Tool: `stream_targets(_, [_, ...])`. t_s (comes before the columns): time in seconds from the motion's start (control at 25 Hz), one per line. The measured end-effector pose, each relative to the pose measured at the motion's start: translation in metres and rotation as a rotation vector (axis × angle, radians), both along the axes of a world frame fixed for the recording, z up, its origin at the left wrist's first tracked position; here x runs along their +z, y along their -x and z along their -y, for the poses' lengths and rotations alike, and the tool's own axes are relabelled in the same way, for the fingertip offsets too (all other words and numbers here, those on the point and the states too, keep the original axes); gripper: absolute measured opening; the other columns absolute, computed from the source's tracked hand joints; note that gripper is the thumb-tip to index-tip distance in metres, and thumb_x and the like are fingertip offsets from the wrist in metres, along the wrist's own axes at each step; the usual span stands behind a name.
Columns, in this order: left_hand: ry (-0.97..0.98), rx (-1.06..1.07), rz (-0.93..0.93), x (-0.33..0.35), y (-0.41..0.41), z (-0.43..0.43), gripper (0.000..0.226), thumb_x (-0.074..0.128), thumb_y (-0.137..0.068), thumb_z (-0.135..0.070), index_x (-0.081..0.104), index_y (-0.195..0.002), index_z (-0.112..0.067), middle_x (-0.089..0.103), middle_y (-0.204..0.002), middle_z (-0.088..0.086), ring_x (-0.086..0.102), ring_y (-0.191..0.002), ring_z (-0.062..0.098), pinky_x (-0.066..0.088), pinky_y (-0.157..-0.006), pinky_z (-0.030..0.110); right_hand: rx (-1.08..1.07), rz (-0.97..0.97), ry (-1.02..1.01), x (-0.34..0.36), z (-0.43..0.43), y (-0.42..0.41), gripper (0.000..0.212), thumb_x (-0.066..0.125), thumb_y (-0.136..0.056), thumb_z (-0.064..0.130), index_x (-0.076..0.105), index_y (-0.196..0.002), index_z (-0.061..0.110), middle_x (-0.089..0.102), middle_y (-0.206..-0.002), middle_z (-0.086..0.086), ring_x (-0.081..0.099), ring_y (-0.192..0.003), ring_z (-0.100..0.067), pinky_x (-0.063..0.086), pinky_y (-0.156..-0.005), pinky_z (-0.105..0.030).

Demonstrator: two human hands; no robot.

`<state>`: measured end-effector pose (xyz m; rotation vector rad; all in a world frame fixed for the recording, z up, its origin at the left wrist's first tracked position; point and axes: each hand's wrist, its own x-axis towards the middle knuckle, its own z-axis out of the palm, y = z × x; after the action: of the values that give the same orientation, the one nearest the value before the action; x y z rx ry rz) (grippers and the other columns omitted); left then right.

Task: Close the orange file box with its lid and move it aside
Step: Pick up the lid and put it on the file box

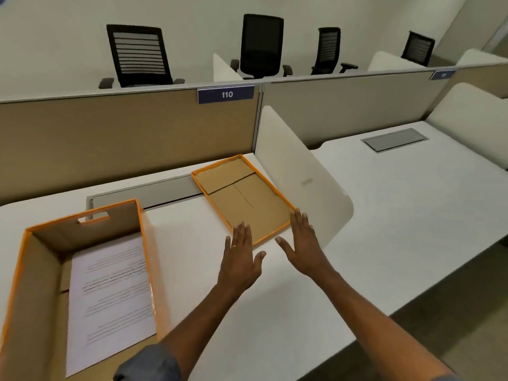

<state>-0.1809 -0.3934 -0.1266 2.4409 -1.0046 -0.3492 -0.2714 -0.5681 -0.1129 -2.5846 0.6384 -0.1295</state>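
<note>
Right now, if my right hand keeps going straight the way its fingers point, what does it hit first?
Most likely the lid: your right hand points at its near right corner, fingertips at or just over the orange rim. The white divider panel stands close on the right, so depth is hard to judge.

We can read only one number: "110", white on a dark blue sign [225, 94] fixed to the top edge of the partition [123, 138], far beyond both hands. A second blue sign [443, 75] stands far beyond our right hand, too blurred to read. The paper [110, 301] in the box [16, 284], beside our left hand, carries printed lines, but they are illegible.
</note>
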Motion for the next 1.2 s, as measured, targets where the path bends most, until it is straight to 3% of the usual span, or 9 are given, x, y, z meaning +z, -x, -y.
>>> stream_targets(0.28, [-0.243, 0.016, -0.018, -0.071, -0.02, 0.076, 0.076, 0.023, -0.099, -0.058, -0.001, -0.158, -0.017, -0.016, -0.167, 0.005, -0.018, -0.153, 0.022, -0.01, -0.123, 0.048, 0.061, -0.113, -0.114, -0.072, 0.066, -0.043, 0.082, 0.041, -0.103, 0.051, 0.003, -0.163, 0.01, 0.0, -0.173, -0.008, -0.001, -0.161, -0.024, 0.003, -0.128, -0.041])
stream_targets(0.52, [-0.4, 0.016, 0.003, -0.103, -0.014, 0.06, 0.071, 0.016, -0.097, -0.063, -0.003, -0.157, -0.032, -0.005, -0.168, -0.006, -0.019, -0.152, 0.021, -0.018, -0.118, 0.058, 0.101, -0.131, -0.118, -0.113, 0.087, -0.045, 0.091, 0.035, -0.099, 0.063, -0.003, -0.163, 0.011, -0.004, -0.173, -0.006, -0.005, -0.16, -0.023, 0.008, -0.131, -0.043])
stream_targets(0.6, [-0.344, 0.058, 0.04, -0.106, -0.011, 0.044, 0.069, 0.02, -0.097, -0.063, 0.005, -0.157, -0.033, 0.0, -0.168, -0.004, -0.019, -0.152, 0.022, -0.008, -0.121, 0.059, 0.045, -0.043, -0.167, -0.112, 0.094, -0.051, 0.098, 0.04, -0.094, 0.065, -0.003, -0.163, 0.009, -0.006, -0.173, -0.006, -0.007, -0.16, -0.022, 0.004, -0.129, -0.035])
stream_targets(0.72, [-0.014, 0.276, -0.047, -0.102, -0.012, 0.02, 0.076, 0.053, -0.094, -0.049, 0.014, -0.157, -0.034, -0.012, -0.168, 0.0, -0.017, -0.153, 0.018, 0.021, -0.117, 0.047, 0.045, 0.006, -0.303, -0.108, 0.105, -0.06, 0.114, 0.061, -0.085, 0.059, -0.002, -0.161, 0.003, -0.007, -0.171, -0.01, -0.009, -0.159, -0.022, -0.009, -0.121, -0.011])
stream_targets(0.84, [0.178, 0.519, -0.276, -0.097, -0.039, 0.019, 0.104, 0.073, -0.084, -0.041, 0.003, -0.159, -0.026, -0.012, -0.168, -0.003, -0.009, -0.152, 0.002, 0.023, -0.118, 0.038, 0.084, -0.06, -0.405, -0.11, 0.122, -0.071, 0.124, 0.085, -0.078, 0.033, -0.003, -0.159, -0.002, -0.006, -0.17, -0.016, -0.006, -0.157, -0.023, -0.012, -0.112, 0.002])
stream_targets(0.92, [0.294, 0.514, -0.407, -0.09, -0.058, 0.028, 0.105, 0.081, -0.078, -0.034, 0.013, -0.157, -0.024, 0.021, -0.165, -0.001, 0.021, -0.151, 0.011, 0.035, -0.117, 0.037, 0.131, -0.141, -0.457, -0.108, 0.13, -0.077, 0.123, 0.087, -0.079, 0.019, -0.004, -0.16, -0.001, 0.003, -0.171, -0.017, 0.006, -0.16, -0.027, 0.003, -0.126, -0.017])
stream_targets(1.0, [0.396, 0.478, -0.429, -0.088, -0.065, 0.034, 0.095, 0.086, -0.073, -0.02, 0.029, -0.149, -0.032, 0.048, -0.144, -0.008, 0.049, -0.132, 0.007, 0.049, -0.102, 0.027, 0.135, -0.17, -0.539, -0.104, 0.134, -0.08, 0.111, 0.084, -0.082, 0.01, 0.007, -0.162, 0.006, 0.026, -0.167, -0.015, 0.03, -0.154, -0.029, 0.034, -0.122, -0.029])
stream_targets(1.12, [0.38, 0.571, -0.444, -0.089, -0.062, 0.032, 0.094, 0.09, -0.066, -0.012, 0.037, -0.144, -0.02, 0.051, -0.139, -0.003, 0.053, -0.128, 0.018, 0.051, -0.102, 0.041, 0.076, -0.074, -0.609, -0.095, 0.134, -0.078, 0.07, 0.073, -0.092, 0.007, 0.037, -0.152, 0.016, 0.057, -0.142, -0.008, 0.056, -0.132, -0.028, 0.054, -0.087, -0.01])
stream_targets(1.2, [0.377, 0.584, -0.454, -0.089, -0.058, 0.025, 0.084, 0.093, -0.061, -0.013, 0.048, -0.129, -0.032, 0.056, -0.122, -0.014, 0.059, -0.112, 0.001, 0.054, -0.094, 0.035, 0.087, -0.053, -0.565, -0.09, 0.132, -0.073, 0.077, 0.079, -0.087, 0.008, 0.039, -0.153, 0.011, 0.06, -0.141, -0.011, 0.059, -0.127, -0.026, 0.058, -0.096, -0.026])
